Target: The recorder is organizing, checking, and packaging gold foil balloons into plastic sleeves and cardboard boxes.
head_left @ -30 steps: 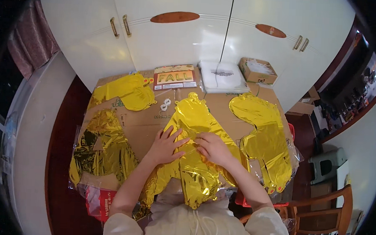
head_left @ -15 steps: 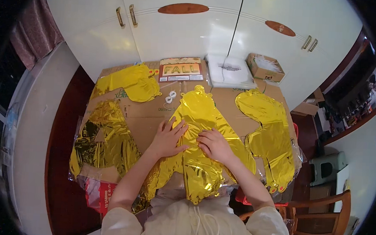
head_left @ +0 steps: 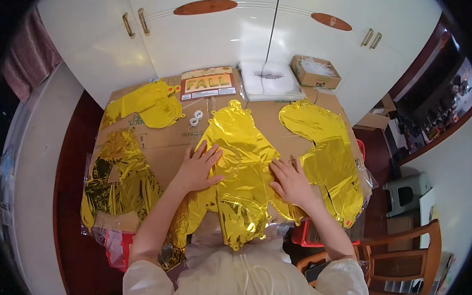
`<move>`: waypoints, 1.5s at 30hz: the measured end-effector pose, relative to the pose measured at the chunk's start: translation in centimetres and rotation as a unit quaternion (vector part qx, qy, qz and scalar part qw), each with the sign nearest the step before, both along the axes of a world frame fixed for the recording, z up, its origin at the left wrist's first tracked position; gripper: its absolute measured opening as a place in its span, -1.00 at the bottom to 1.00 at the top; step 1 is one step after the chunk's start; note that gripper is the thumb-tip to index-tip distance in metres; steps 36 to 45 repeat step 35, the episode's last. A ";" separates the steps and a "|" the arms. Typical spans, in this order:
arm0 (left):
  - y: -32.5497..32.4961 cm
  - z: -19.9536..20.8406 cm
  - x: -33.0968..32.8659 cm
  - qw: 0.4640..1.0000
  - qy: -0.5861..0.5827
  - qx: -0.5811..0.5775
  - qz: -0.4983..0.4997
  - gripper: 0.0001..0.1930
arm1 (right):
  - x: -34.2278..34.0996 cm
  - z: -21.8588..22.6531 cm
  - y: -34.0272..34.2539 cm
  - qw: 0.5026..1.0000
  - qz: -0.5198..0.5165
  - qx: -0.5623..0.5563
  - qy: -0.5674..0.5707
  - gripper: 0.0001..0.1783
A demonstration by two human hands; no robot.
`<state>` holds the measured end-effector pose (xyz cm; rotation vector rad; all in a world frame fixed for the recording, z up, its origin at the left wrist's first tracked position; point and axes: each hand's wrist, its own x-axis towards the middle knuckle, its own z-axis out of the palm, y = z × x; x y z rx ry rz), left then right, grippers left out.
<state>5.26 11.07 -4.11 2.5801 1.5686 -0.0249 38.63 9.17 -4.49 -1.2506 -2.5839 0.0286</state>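
Note:
A flat, uninflated gold foil letter balloon lies in the middle of the cardboard-covered table, its lower part folded and hanging at the near edge. My left hand rests on its left side, fingers spread. On its right edge my right hand lies flat with the fingers apart. More gold foil is partly under my left forearm. To the left lies an A-shaped foil balloon; another foil balloon is at the far left. At the right are further flat foil balloons.
Along the back sit a printed card package, a stack of clear plastic bags and a small cardboard box with white strips. White ribbon rolls lie nearby. A red crate and wooden chair stand at near right.
My right hand has slid right from the balloon's middle to its right edge, its fingers straightening. My left hand remains on the left side. The whole view has shifted slightly.

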 end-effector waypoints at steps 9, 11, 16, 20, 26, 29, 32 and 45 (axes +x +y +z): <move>0.3 0.1 -0.2 1.000 0.002 -0.012 0.028 -0.18 | 0.7 -1.4 4.3 0.999 0.041 0.008 -0.028 -0.44; 0.3 -0.3 -0.3 1.000 -0.006 0.013 0.025 -0.19 | 0.9 -1.3 4.7 0.999 0.044 0.004 -0.031 -0.44; 0.1 -0.3 -0.1 1.000 0.002 0.023 0.018 -0.20 | 1.1 -1.4 3.6 0.998 0.026 0.024 -0.048 -0.45; 0.0 -0.2 0.0 1.000 -0.003 0.016 0.016 -0.20 | 0.7 -1.1 2.6 0.998 0.012 0.034 -0.052 -0.45; 0.0 -0.4 -0.1 1.000 -0.014 0.015 0.014 -0.19 | 0.7 -0.8 2.6 0.998 0.004 0.012 -0.054 -0.44; -0.1 -0.5 -0.1 1.000 -0.013 0.020 0.015 -0.19 | 0.7 -1.0 2.6 0.998 0.003 0.036 -0.050 -0.46; -0.2 -0.6 -0.1 1.000 -0.015 0.022 0.014 -0.19 | 0.3 -0.6 2.6 0.999 0.001 0.022 -0.044 -0.47; -0.1 -0.6 -0.1 1.000 -0.013 0.018 0.015 -0.18 | -0.2 -0.5 3.3 0.999 -0.004 0.000 -0.032 -0.47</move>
